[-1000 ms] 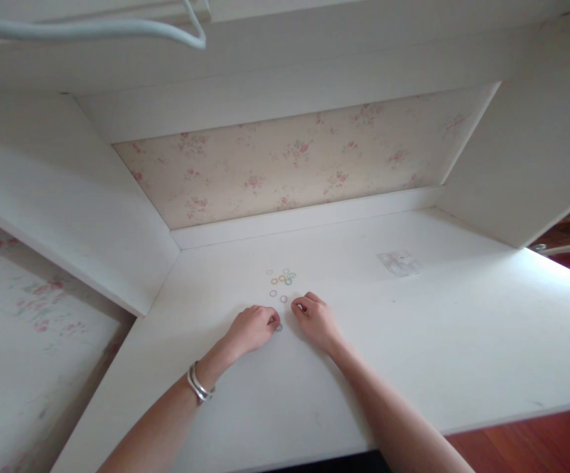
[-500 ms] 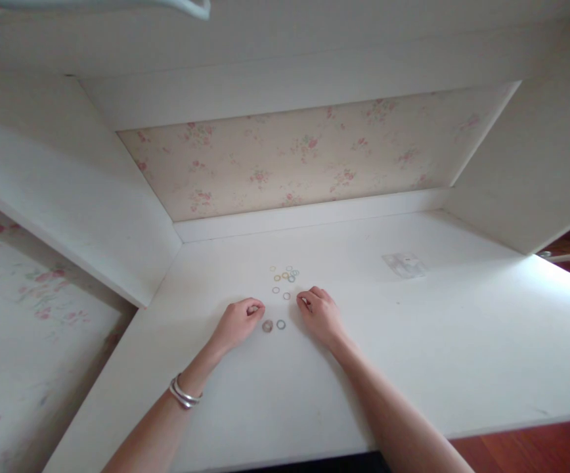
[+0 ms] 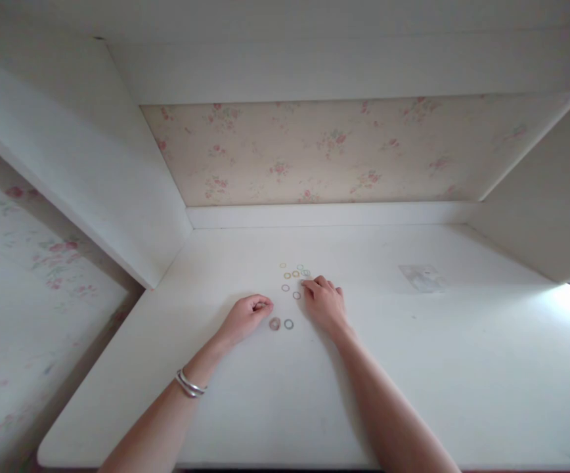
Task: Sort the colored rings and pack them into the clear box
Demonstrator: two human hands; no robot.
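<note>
My left hand (image 3: 245,316), thumb and fingertips closed together, rests on the white desktop with no thing visible in its fingers. Just right of it lie a thicker brownish-pink ring (image 3: 275,324) and a dark grey ring (image 3: 289,324). My right hand (image 3: 325,303) reaches with its index finger and thumb onto a small ring (image 3: 303,282), mostly hidden beneath the fingertips. Around those fingertips are a pale green ring (image 3: 300,267), yellowish rings (image 3: 295,274) and a thin greyish ring (image 3: 285,288). Another thin ring (image 3: 297,295) lies beside the right thumb.
A clear plastic bag (image 3: 423,278) lies flat on the desktop (image 3: 462,368) to the right. White side panels (image 3: 92,151) and a low back strip (image 3: 334,215) border the surface. Floral wallpaper (image 3: 334,151) covers the wall behind.
My left hand has let go of a ring and drawn back left, leaving two rings side by side. My right hand has moved forward to the ring cluster. The view has shifted.
</note>
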